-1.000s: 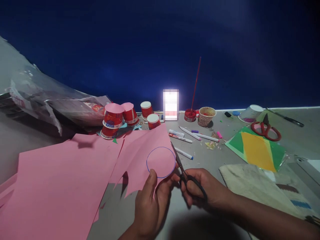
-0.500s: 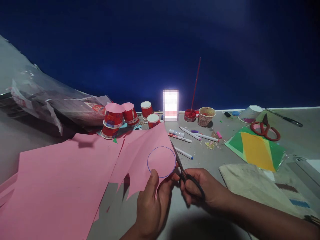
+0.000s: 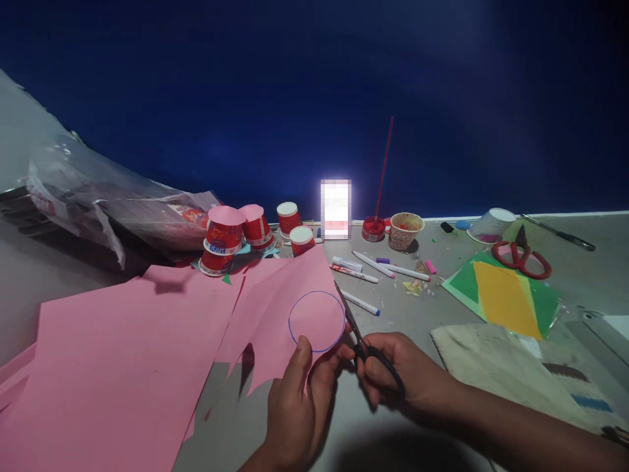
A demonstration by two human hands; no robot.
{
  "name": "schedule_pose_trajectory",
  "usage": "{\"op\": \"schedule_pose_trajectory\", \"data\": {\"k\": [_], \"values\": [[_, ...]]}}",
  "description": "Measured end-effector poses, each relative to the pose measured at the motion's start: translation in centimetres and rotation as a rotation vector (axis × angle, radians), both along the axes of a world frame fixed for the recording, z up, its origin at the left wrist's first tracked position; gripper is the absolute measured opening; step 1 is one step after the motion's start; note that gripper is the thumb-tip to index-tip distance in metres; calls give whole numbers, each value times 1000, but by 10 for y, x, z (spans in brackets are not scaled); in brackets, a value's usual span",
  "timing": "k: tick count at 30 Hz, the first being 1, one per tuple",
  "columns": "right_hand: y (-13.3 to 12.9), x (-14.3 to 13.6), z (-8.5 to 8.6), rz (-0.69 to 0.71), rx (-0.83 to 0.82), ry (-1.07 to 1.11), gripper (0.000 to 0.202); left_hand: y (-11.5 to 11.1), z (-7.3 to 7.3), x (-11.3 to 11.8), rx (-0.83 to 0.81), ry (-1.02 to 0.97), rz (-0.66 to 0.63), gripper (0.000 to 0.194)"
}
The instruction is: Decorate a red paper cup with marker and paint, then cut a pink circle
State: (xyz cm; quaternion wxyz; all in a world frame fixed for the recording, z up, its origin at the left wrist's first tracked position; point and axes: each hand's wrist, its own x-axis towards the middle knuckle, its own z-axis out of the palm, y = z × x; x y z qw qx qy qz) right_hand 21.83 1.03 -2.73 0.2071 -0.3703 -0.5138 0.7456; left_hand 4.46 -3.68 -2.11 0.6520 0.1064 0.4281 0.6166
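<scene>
Cutting a blue-outlined circle from pink paper, lower centre.
Left hand [image 3: 299,400] pinches the pink paper sheet [image 3: 289,308]; right hand [image 3: 393,370] grips black-handled scissors [image 3: 361,341] at the circle's right edge, barely moved since earlier.

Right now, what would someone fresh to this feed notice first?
The glowing white rectangular light at the table's far edge stands out against the dark blue backdrop. In front, the left hand holds a pink paper sheet with a blue drawn circle while the right hand works black-handled scissors along its right edge. Red paper cups cluster far left.
</scene>
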Motion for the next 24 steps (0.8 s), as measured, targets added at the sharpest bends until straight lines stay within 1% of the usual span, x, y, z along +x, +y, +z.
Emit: {"op": "schedule_pose_trajectory", "data": {"k": [3,7,10,16,20,24], "values": [[0,0,0,4,1,4,72,2,4,0,-48,-3,-37,46],[-2,0,-3,1,-9,14,72,3,6,2,-57,-5,-47,51],[-3,0,-4,-9,-13,22,73,1,3,1,-49,20,-29,50],[-3,0,-4,-14,-19,30,70,-4,-6,0,-48,126,17,41],[-2,-1,-3,-14,-12,29,73,-4,-6,-1,-27,70,3,45],[-2,-1,-1,-14,-20,5,75,-2,-3,0,-2,22,3,45]]}}
